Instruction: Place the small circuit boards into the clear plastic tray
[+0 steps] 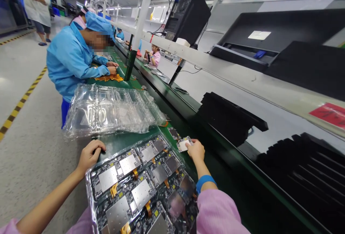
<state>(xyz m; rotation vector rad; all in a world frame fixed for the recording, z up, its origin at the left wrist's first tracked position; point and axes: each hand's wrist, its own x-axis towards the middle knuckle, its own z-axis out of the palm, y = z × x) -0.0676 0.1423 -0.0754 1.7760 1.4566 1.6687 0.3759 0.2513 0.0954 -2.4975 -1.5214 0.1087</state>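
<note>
My right hand (196, 150) grips a small circuit board (184, 145) with a silver shield plate, thumb on top, beyond the far right corner of the tray. Another circuit board (173, 133) lies just past it on the green surface. In front of me is a clear plastic tray (89, 191) holding rows of circuit boards with silver shields and orange flex cables. By the tray's far left corner, at the bench edge, my left hand (91, 155) is curled into a loose fist, with nothing visible in it.
Beyond the tray, a stack of clear empty plastic trays (113, 110) lies on the green bench (121, 141). A co-worker in blue (71, 54) works farther along. On the right run a dark conveyor channel (215, 173), black racks (229, 117) and a shelf rail (242, 77).
</note>
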